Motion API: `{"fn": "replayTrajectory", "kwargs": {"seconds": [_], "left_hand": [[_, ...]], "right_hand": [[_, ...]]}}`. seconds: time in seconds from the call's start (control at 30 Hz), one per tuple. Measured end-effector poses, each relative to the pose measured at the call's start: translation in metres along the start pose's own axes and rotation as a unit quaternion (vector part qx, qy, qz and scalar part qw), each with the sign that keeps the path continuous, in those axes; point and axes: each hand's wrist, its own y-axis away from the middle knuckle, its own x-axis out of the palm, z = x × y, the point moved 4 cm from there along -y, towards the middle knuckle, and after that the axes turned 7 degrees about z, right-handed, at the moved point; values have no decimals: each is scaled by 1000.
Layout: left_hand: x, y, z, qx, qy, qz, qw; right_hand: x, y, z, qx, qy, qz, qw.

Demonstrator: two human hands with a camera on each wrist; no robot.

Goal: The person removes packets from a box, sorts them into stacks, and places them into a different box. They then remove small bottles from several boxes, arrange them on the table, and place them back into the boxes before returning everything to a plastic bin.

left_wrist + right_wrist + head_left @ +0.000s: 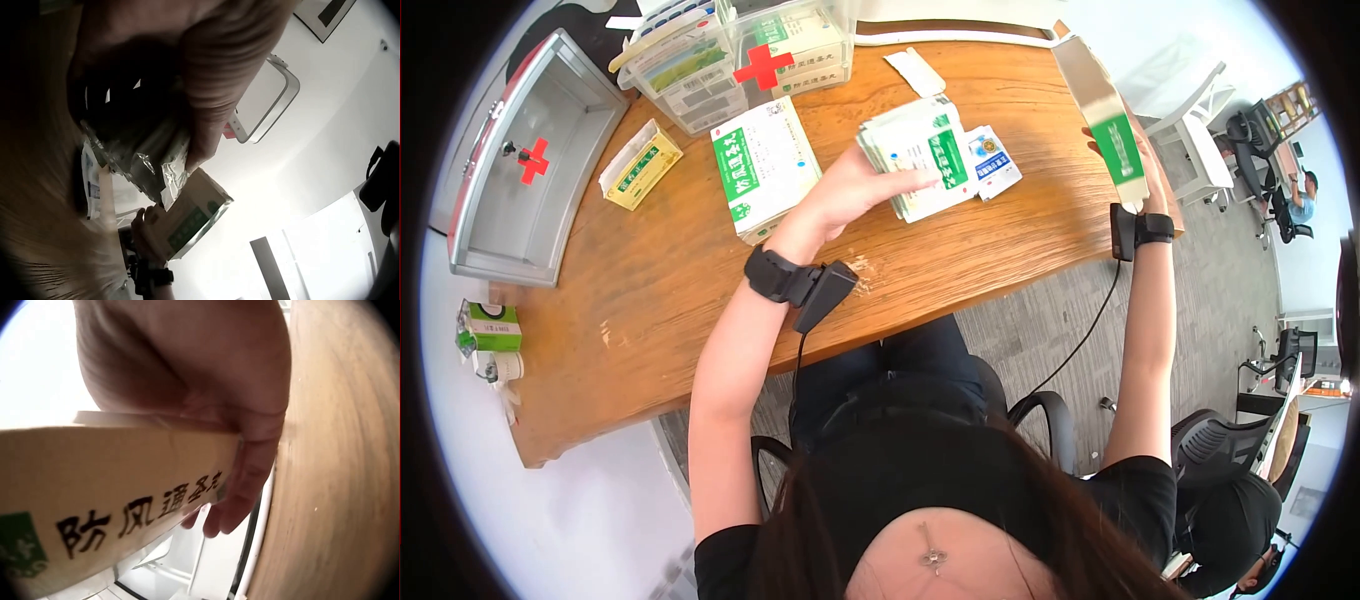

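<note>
My left hand [847, 192] grips a stack of white and green medicine sachets [912, 150], its thumb across the top one. The left wrist view shows the sachets' crinkled shiny edges [147, 165]. Off to the right, at the table's edge, my right hand [1156, 178] holds an opened white and green medicine box [1116, 145] tilted on end. Black characters run along the side of this box [134, 450] in the right wrist view, the fingers wrapped behind it. A blue and white packet [998, 163] lies on the table beside the stack, partly overlapped by it.
Left of the sachets lies another white and green medicine box [785, 160], then a small yellow box [640, 165]. Behind them stand clear plastic bins [740, 95]. A metal-framed case [595, 95] stands at the far left. A white scrap [915, 72] lies farther back on the wooden table [670, 310].
</note>
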Motion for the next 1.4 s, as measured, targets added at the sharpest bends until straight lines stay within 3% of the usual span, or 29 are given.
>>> {"fn": "replayTrajectory", "kwargs": {"seconds": [0.03, 0.13, 0.17, 0.23, 0.3, 0.4, 0.43, 0.5, 0.7, 0.77, 0.8, 1.03, 1.13, 1.2, 1.3, 1.4], "left_hand": [[-2, 2, -3, 1, 0, 2, 1000], [-7, 11, -18, 11, 110, -3, 994], [-11, 14, -21, 12, 108, -5, 994], [-17, 19, -25, 30, 136, 6, 990], [-21, 25, -31, 17, 133, 2, 991], [-22, 31, -38, 30, 121, 8, 992], [-22, 33, -40, 34, 116, 6, 993], [-22, 35, -41, 34, 109, 4, 993], [-32, 39, -36, 44, 87, -73, 993], [-33, 39, -36, 59, 106, -106, 987], [-33, 37, -34, 57, 106, -104, 987], [-33, 25, -15, 33, 54, -88, 994], [-26, 19, -12, 23, -4, -72, 997], [-21, 17, -11, 14, -36, -73, 997], [-13, 15, -11, 7, -47, -51, 998], [-11, 14, -7, 24, -62, -53, 996]], "right_hand": [[10, 2, 4, -1, 1, -1, 1000], [46, 8, 13, 7, -84, 108, 991], [47, 5, 13, 5, -85, 111, 990], [57, 0, 11, 12, -66, 193, 979], [69, -1, 8, 17, -47, 155, 987], [90, -4, 13, 24, 177, 150, 973], [97, -4, 14, 24, 175, 148, 973], [112, -6, 19, -4, 296, 151, 943], [151, 15, 11, -5, 386, 106, 916], [162, 27, 4, 58, 450, 98, 886], [167, 33, 1, 20, 468, 92, 879], [180, 52, -2, -32, 459, 100, 882], [173, 50, -2, -6, 481, 58, 875], [169, 50, -2, 118, 445, 18, 888], [163, 48, -7, 171, 370, 34, 912], [155, 48, -10, 136, 272, 42, 952]]}}
